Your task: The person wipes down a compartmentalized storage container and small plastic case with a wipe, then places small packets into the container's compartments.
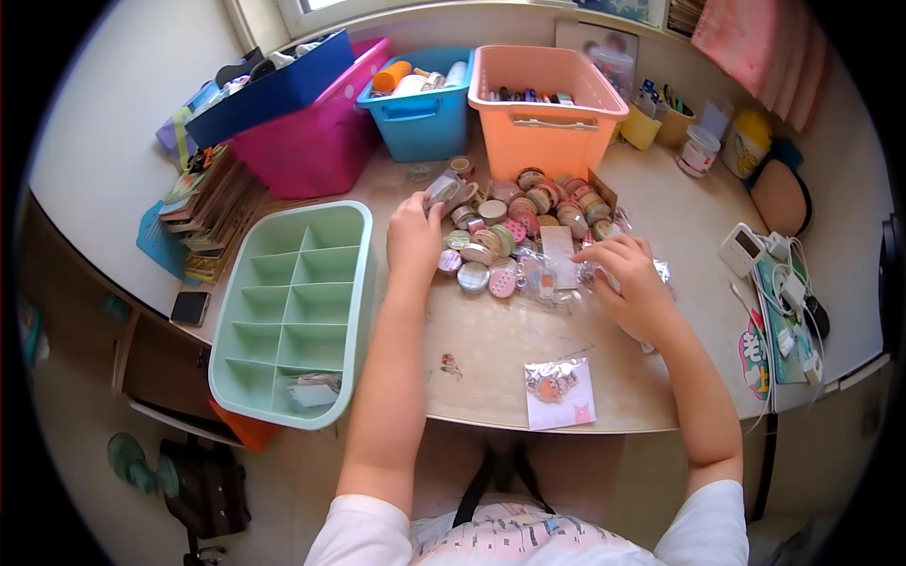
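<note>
Many rolls of patterned tape (493, 211) lie piled mid-table, with small clear packets (545, 281) along the pile's near side. My left hand (415, 226) is at the pile's left edge, its fingers closed on a clear packet (442, 190). On the right, my right hand (628, 278) is over the packets with its fingers apart, close to a pale rectangular card (559, 255). A green divided tray (362, 283) stands left of my left forearm; some small packets (315, 389) lie in its near right compartment. Near the table's front edge is a white card with stickers (561, 393).
Behind the pile stand a pink bin (302, 141), a blue bin (425, 132) and an orange bin (547, 141). Cables and chargers (791, 283) lie at the right. A phone (191, 308) and stacked papers (215, 217) are at the left.
</note>
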`<state>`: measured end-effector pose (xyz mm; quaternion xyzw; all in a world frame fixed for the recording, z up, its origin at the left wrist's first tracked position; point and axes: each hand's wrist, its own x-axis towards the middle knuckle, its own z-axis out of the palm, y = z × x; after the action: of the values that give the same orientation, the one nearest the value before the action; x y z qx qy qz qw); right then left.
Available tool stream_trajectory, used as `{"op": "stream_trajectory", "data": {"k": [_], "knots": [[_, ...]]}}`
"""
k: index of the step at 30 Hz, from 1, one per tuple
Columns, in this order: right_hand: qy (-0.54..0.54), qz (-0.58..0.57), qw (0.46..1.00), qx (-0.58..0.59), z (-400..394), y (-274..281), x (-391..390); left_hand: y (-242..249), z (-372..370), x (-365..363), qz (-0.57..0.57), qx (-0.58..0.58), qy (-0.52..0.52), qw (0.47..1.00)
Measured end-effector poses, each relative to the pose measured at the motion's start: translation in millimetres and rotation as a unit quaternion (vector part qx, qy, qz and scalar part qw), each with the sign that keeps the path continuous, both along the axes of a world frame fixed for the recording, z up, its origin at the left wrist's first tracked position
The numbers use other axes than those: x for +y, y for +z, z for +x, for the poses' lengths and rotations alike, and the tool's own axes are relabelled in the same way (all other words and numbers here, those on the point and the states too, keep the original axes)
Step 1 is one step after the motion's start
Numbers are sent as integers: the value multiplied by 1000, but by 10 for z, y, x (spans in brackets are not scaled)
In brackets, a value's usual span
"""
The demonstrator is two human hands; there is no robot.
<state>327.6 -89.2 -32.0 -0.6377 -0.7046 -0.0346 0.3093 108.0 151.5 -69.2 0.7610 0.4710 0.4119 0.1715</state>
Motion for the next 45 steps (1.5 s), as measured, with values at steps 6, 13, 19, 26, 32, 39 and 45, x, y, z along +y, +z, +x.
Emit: {"op": "stream_trajectory", "data": {"k": [6,13,19,26,32,39,45], "knots": [[-12,26,999,36,12,-18,1,230,-51,-115,36,-190,7,981],[25,-18,962,273,-39,36,45,437,148,-674,-306,-394,-305,811],[96,-92,736,663,-119,110,16,451,251,-896,-430,-268,-370,779],[84,-94,708,695,-129,74,5,427,199,-856,-460,-345,-470,669],[89,-105,735,664,-113,53,11,425,204,-977,-300,-253,-479,785],[15,-113,848,517,-174,92,-52,369,180,-885,-394,-210,-407,797],[-7,-73,898,434,-174,129,-94,346,206,-891,-485,-318,-398,711]]}}
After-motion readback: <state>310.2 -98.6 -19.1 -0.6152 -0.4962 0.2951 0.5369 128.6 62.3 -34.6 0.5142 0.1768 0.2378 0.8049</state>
